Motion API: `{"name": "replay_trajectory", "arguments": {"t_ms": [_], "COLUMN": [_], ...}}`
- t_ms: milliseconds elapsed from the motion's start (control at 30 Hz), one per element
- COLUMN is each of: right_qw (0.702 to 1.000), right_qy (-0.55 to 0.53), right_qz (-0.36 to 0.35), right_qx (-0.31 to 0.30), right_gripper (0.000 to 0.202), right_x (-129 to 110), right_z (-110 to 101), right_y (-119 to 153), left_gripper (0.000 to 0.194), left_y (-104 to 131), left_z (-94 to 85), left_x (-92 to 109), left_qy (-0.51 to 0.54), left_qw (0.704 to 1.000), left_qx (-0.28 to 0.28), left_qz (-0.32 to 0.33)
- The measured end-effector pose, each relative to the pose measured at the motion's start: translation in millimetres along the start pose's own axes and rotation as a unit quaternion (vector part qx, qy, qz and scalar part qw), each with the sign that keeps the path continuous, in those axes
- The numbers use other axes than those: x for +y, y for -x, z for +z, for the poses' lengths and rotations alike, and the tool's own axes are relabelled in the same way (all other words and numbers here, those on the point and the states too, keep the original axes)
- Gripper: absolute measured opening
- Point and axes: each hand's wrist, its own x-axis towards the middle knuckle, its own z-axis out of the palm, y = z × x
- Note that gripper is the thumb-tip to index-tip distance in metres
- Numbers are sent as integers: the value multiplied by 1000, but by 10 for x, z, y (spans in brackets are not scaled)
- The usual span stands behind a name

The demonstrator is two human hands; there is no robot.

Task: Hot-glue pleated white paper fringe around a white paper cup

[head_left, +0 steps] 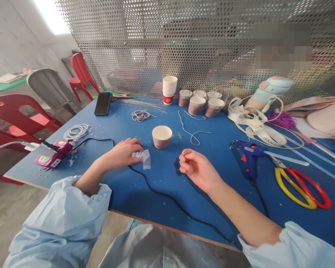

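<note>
My left hand [122, 153] rests low over the blue table, fingers bent, thumb and fingertips closed on a small white-and-blue striped piece [146, 162]; I cannot tell whether it is cloth or paper. To the right, my right hand [198, 168] hovers with its fingers curled together; whether anything small sits between the fingertips does not show. Between and beyond both hands stands a paper cup [161, 138] with a brownish wrapped outside and white inside, upright and untouched. A black cord [156, 191] runs under my left wrist and across the table.
Behind are stacked paper cups [170, 89], several wrapped cups [197, 104] and twine [141, 115]. On the right lie a blue glue gun [251, 156], scissors [296, 188] and white ribbon [251, 124]. A phone [102, 103] and a purple power strip [54, 156] are left. A perforated metal panel [145, 48] rises behind.
</note>
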Motion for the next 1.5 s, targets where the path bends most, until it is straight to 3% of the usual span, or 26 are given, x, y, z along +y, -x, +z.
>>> {"name": "replay_trajectory", "arguments": {"t_ms": [67,167,367,533,700,867,1000,1133,1300,1500], "right_qw": [1000,999,982,954,938,918,931,965,988,996], "right_qy": [10,31,180,255,277,371,346,250,141,60], "right_qz": [-1,-8,-53,-65,-30,-48,-88,-68,-60,-64], "right_qx": [-5,-9,-39,-145,-204,-127,-75,-47,-4,-23], "right_gripper": [6,7,35,61,50,22,21,33,40,31], "right_x": [4,25,99,146,163,116,71,48,-13,-92], "right_z": [-1,10,73,76,55,45,51,48,42,22], "right_y": [3,22,103,121,118,109,97,78,74,96], "left_gripper": [25,24,23,18,13,11,12,18,20,23], "left_y": [-5,1,20,14,16,0,-34,-50,-40,-28], "left_z": [-1,-9,99,230,226,165,127,89,60,34], "left_x": [35,205,540,593,587,486,391,323,261,276], "left_qy": [50,225,520,636,670,712,723,710,619,505], "left_qw": [999,973,853,763,728,696,690,700,777,857], "left_qx": [8,43,-45,-113,-143,-89,-21,29,42,22], "left_qz": [18,36,29,11,11,2,-21,-75,-110,-101]}}
